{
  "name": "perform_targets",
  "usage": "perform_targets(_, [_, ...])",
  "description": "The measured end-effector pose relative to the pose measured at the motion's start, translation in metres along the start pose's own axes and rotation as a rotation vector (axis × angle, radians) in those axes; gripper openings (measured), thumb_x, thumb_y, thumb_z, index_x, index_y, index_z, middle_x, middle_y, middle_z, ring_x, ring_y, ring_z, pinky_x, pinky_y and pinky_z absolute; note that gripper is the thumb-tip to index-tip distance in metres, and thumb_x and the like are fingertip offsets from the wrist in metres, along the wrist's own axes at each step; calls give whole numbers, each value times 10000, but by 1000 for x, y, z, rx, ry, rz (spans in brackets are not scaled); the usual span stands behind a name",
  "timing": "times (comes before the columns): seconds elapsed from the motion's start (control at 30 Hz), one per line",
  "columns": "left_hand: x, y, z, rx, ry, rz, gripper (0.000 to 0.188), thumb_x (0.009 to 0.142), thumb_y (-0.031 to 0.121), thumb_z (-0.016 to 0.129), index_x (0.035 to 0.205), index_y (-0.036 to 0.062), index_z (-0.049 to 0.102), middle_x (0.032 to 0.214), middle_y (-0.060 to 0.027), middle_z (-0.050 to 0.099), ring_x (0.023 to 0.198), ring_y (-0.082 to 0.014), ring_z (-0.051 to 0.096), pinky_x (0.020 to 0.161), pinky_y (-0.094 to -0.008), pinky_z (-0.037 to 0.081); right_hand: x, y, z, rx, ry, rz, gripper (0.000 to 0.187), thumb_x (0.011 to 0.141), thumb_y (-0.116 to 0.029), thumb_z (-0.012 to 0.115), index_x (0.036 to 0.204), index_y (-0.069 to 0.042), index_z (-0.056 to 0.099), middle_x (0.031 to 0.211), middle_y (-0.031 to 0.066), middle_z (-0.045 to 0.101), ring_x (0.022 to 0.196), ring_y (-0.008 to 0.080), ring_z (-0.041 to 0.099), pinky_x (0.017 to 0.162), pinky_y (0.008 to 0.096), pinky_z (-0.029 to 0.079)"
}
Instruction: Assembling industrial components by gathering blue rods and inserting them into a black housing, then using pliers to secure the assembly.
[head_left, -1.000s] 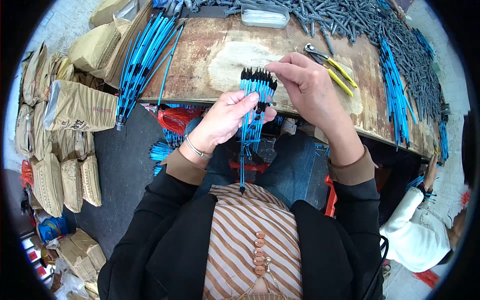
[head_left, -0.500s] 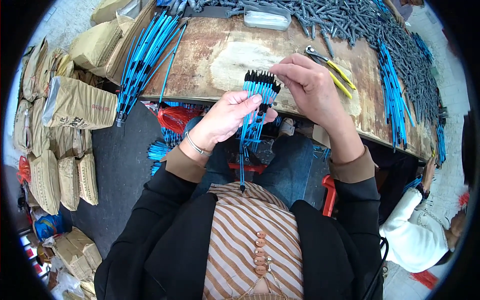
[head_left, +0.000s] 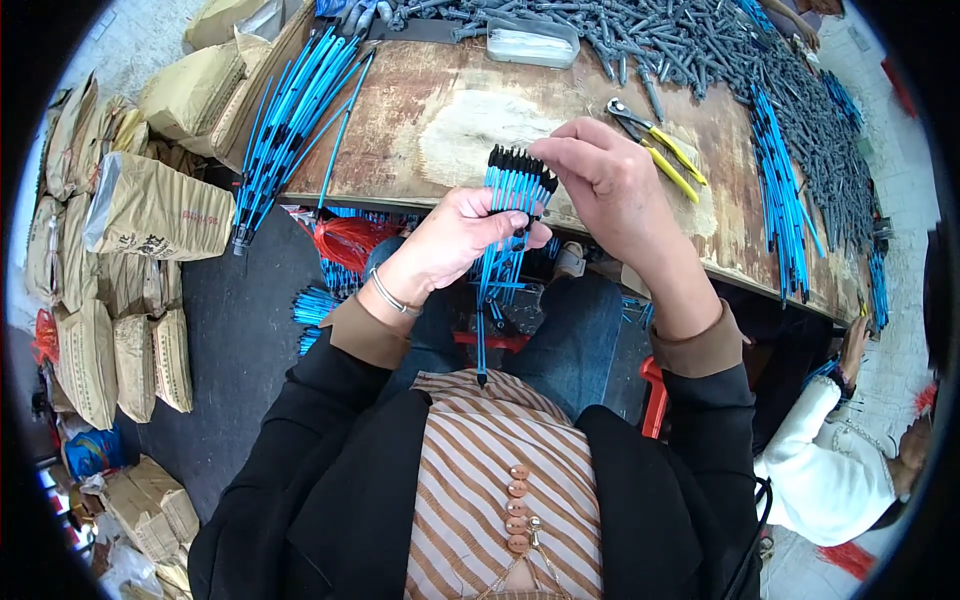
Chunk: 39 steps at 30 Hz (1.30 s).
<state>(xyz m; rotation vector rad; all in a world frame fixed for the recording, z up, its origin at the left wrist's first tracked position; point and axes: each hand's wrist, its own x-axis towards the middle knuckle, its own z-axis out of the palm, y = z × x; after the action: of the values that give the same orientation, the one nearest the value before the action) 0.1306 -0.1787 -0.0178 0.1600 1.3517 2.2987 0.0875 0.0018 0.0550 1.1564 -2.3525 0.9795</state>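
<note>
My left hand (head_left: 462,238) is closed around a bundle of thin blue sticks with black tips (head_left: 515,180), held over my lap at the table's near edge. The tips stand side by side in a row at the top, while some sticks hang lower, one reaching down toward my striped top. Beside the right end of the row is my right hand (head_left: 603,178), its fingers bent together at the black tips. Whatever the right fingertips pinch, if anything, is hidden. Yellow-handled pliers (head_left: 660,142) lie on the table just beyond my right hand.
Grey plug-like pieces (head_left: 720,60) are heaped along the worn wooden table's (head_left: 400,110) far side, near a clear plastic box (head_left: 532,45). More blue sticks lie at left (head_left: 300,120) and right (head_left: 780,190). Brown paper sacks (head_left: 165,210) stand at left; a co-worker's white sleeve (head_left: 805,425) shows at right.
My right hand has shifted slightly left and up, its fingers drawing closer over the black tips. The left hand keeps its hold on the bundle.
</note>
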Motion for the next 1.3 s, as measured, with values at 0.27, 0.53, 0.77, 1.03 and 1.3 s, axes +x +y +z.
perform_targets(0.27, [2, -4, 2, 81, 8, 63, 222, 846, -38, 543, 1060, -14, 598, 904, -162, 669, 858, -240, 663, 769, -277, 540, 0, -3, 3, 81, 45, 48, 166, 747, 63, 604, 898, 7, 641, 825, 45, 597, 649, 163, 540, 598, 261, 436])
perform_targets(0.53, [-1, -8, 3, -10, 96, 48, 201, 835, -54, 542, 1019, -18, 612, 877, -137, 668, 824, -206, 657, 754, -256, 527, -16, -4, -11, -56, 86, 162, 149, 766, 1, 615, 912, -3, 645, 857, 51, 607, 708, 173, 548, 667, 278, 440])
perform_targets(0.77, [-2, -8, 9, 114, 107, 36, 205, 838, -42, 547, 1030, -11, 613, 889, -142, 671, 844, -215, 662, 770, -259, 533, -22, -2, -13, -243, -142, 124, 252, 802, -42, 612, 1053, -17, 614, 995, 83, 609, 817, 173, 564, 734, 269, 453])
perform_targets(1.03, [-2, -15, 4, 85, 91, 118, 185, 840, -31, 553, 1009, -12, 625, 893, -127, 672, 839, -189, 652, 776, -243, 513, -47, -30, 5, 833, 260, 204, 389, 886, -127, 523, 1225, 58, 470, 1089, 148, 575, 950, 196, 558, 854, 301, 452])
perform_targets(1.3, [-7, -11, 3, 233, 10, 252, 167, 838, -15, 562, 989, -21, 635, 944, -139, 675, 861, -207, 651, 809, -261, 500, -90, -80, 43, 990, -591, -131, 443, 831, -229, 641, 1152, 49, 514, 1148, 215, 546, 1027, 311, 544, 949, 425, 394])
